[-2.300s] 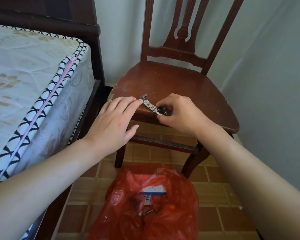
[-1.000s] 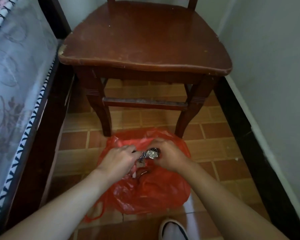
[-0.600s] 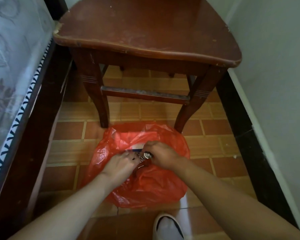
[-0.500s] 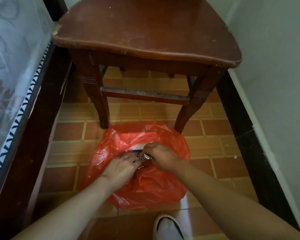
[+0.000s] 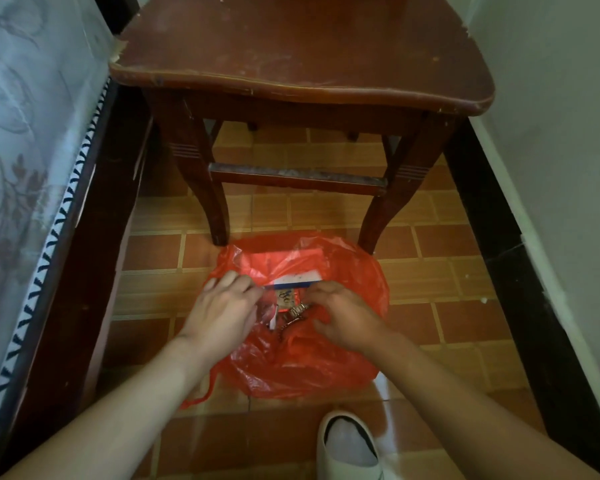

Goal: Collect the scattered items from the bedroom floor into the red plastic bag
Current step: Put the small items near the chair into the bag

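Observation:
The red plastic bag (image 5: 302, 365) lies on the tiled floor in front of the chair, its mouth pulled open. My left hand (image 5: 222, 313) pinches the bag's left rim and holds it apart. My right hand (image 5: 343, 317) is at the right side of the opening, fingers curled, with a silver metal watch (image 5: 296, 313) at its fingertips just inside the mouth. Inside the bag I see a white card with a blue edge (image 5: 297, 280) and a small tan tag (image 5: 286, 297). The bag's lower contents are hidden by the plastic.
A dark wooden chair (image 5: 302, 64) stands right behind the bag, its front legs touching the bag's far edge. The bed frame (image 5: 84, 271) and mattress (image 5: 21, 133) run along the left. A wall with black skirting (image 5: 499, 271) closes the right. My white slipper (image 5: 347, 448) is near the bag.
The watch went from the chair seat down to the bag with both hands. In the last half second my left hand has drawn the rim wider, showing the card and tag.

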A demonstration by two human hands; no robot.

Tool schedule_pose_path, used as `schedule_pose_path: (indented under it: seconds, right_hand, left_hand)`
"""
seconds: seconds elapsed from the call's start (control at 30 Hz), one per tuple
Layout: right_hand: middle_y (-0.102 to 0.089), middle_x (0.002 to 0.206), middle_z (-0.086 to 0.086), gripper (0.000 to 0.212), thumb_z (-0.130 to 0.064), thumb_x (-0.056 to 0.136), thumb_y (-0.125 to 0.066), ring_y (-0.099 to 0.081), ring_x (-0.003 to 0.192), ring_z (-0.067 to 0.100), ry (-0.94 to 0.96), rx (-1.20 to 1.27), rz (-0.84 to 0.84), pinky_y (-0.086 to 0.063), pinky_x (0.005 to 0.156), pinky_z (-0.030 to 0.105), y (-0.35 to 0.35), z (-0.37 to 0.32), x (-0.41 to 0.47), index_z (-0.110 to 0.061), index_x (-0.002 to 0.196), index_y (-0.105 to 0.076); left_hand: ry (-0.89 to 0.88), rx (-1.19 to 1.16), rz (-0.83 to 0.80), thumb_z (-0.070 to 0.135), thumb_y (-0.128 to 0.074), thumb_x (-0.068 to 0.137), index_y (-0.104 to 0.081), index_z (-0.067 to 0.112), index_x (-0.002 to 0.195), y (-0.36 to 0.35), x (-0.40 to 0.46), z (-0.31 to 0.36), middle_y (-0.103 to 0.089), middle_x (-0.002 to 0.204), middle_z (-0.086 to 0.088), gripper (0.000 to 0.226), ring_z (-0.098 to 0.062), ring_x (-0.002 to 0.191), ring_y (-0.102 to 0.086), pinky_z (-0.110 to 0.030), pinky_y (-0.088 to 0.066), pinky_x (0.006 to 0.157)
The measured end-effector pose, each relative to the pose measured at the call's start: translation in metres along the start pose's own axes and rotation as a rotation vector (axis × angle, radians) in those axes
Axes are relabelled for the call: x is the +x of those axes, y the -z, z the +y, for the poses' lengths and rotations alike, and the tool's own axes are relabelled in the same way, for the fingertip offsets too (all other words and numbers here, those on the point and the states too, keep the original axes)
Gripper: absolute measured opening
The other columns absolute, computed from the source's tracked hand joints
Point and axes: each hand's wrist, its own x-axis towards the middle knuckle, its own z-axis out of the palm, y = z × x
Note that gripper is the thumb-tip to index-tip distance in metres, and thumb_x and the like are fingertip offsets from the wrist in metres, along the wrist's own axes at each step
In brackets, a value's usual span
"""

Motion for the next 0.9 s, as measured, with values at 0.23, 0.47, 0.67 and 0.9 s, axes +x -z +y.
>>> schedule_pose_path:
  seconds: [0.23,0.47,0.67,0.9]
  right_hand:
    - [-0.057,0.132,-0.002,0.05,-0.021,0.083,-0.071,-0.049,0.124,0.022,0.068,-0.05,-0.145,-0.045,0.107,0.039,-0.021,-0.031,-0.003,-0.023,0.133,-0.065]
    - [-0.062,0.12,-0.004,0.043,-0.042,0.087,-0.064,-0.052,0.113,0.02,0.053,-0.07,-0.139,-0.049,0.097,0.043,-0.024,-0.049,-0.001,-0.023,0.125,-0.069]
    - [-0.048,0.136,-0.001,0.077,-0.055,0.079,-0.073,-0.043,0.122,0.023,0.041,-0.288,-0.214,-0.042,0.101,0.041,-0.03,-0.066,-0.012,-0.024,0.146,-0.05]
    - [-0.054,0.133,0.01,0.057,-0.004,0.084,-0.062,-0.056,0.119,0.034,-0.029,-0.22,-0.171,-0.048,0.095,0.04,-0.031,-0.064,-0.014,-0.019,0.139,-0.059]
  left_hand:
    - [0.341,-0.052,-0.062,0.04,-0.074,0.086,-0.03,0.027,0.157,0.011,-0.023,-0.013,-0.045,0.146,0.002,0.084,-0.022,0.137,-0.043,-0.044,-0.044,0.111]
    - [0.608,-0.129,-0.253,0.055,-0.076,0.081,-0.011,0.027,0.159,0.001,-0.048,-0.03,-0.052,0.14,-0.002,0.105,-0.026,0.133,-0.05,-0.051,-0.046,0.108]
    - [0.733,-0.21,-0.365,0.062,-0.074,0.081,-0.021,0.027,0.151,-0.006,-0.063,-0.032,-0.067,0.117,0.002,0.095,-0.024,0.109,-0.068,-0.042,-0.059,0.087]
    - [0.739,-0.249,-0.394,0.042,-0.071,0.09,-0.067,0.031,0.097,-0.009,-0.075,-0.036,-0.068,0.082,0.015,0.014,-0.01,0.074,-0.067,-0.032,-0.06,0.068]
